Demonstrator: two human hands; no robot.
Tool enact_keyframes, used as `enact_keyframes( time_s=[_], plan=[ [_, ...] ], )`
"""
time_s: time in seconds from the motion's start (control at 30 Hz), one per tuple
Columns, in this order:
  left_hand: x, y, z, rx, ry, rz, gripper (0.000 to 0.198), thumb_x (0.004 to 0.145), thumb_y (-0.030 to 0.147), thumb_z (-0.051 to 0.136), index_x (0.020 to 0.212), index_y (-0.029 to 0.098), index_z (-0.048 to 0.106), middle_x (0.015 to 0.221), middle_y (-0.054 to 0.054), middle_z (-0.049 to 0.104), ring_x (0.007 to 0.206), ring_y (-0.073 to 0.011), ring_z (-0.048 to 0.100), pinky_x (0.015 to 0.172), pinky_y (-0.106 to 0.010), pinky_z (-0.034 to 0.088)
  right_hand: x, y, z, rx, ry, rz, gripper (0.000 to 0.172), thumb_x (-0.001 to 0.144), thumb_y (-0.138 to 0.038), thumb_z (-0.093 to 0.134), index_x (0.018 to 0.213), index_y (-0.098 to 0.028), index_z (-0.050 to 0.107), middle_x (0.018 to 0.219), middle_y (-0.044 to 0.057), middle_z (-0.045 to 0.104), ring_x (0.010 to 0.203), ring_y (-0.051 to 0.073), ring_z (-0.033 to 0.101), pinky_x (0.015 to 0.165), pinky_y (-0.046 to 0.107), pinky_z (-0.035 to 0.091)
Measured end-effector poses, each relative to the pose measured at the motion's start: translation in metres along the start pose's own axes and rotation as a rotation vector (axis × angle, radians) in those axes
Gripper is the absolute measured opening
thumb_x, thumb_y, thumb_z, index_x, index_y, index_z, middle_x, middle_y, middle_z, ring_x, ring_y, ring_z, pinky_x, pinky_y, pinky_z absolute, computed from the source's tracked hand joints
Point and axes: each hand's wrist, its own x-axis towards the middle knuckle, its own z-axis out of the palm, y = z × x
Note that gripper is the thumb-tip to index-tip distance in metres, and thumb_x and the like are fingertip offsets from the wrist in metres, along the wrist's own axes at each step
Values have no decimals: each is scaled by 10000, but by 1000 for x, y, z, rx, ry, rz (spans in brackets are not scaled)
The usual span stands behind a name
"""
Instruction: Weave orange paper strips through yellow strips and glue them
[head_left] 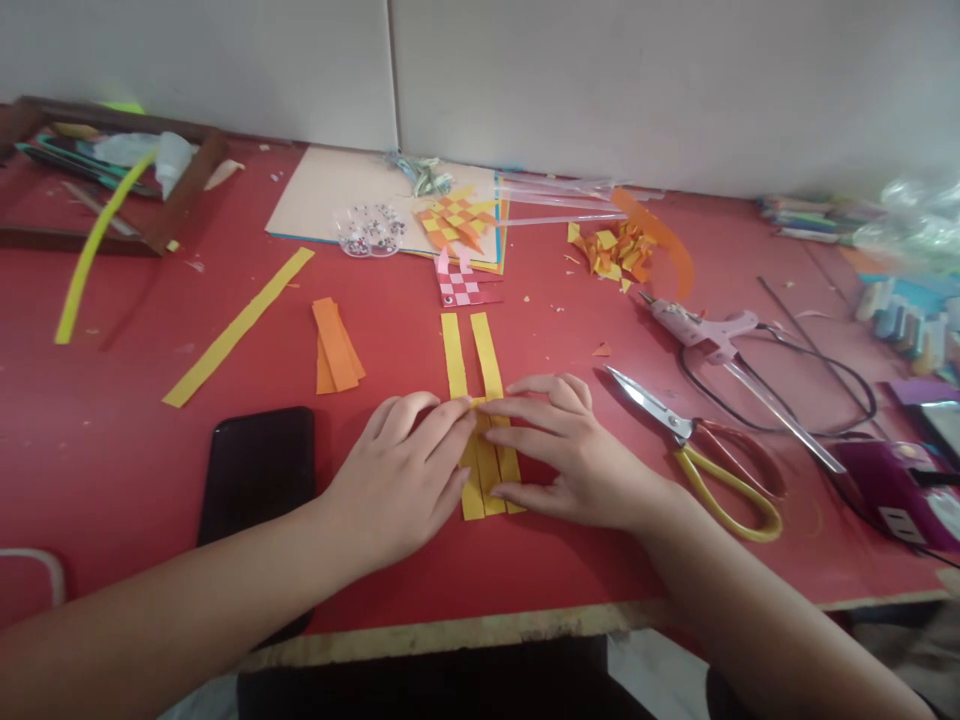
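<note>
Several yellow paper strips (489, 478) lie side by side, upright in view, near the table's front edge. Two of them reach farther back than the middle one, whose upper end sits under my fingertips. My left hand (411, 465) comes in from the left, its fingers bent and its fingertips closed at that upper end; whatever lies beneath them is hidden. From the right, my right hand (574, 450) rests on the strips with its fingers spread and stretched out. Just behind the strips is a pink-and-white woven paper fish (459, 287).
Scissors (686, 435) and a pink glue gun (705, 330) with a cord lie at right. A black phone (255, 465), folded orange strips (336, 347) and a loose yellow strip (240, 328) lie left. Farther back are orange-yellow scraps (619, 250) and a wooden frame (161, 225).
</note>
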Motion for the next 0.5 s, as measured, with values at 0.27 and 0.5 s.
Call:
enact_keyframes(
  time_s=[0.27, 0.5],
  plan=[
    [-1, 0, -1, 4, -2, 2, 427, 945, 262, 440, 1315, 69, 532, 1205, -120, 601, 1017, -292, 461, 883, -453, 397, 0, 1, 0, 3, 2, -8, 372, 847, -474, 649, 1112, -215, 680, 1294, 57, 627, 1177, 284, 450, 1020, 485, 318],
    [-1, 0, -1, -20, 32, 16, 414, 950, 252, 439, 1332, 108, 511, 1166, -112, 605, 981, -283, 461, 841, -444, 402, 2, 0, 1, 5, -7, 5, 362, 845, -479, 647, 1076, -204, 693, 1306, 55, 620, 1173, 289, 448, 1023, 492, 315]
  ],
)
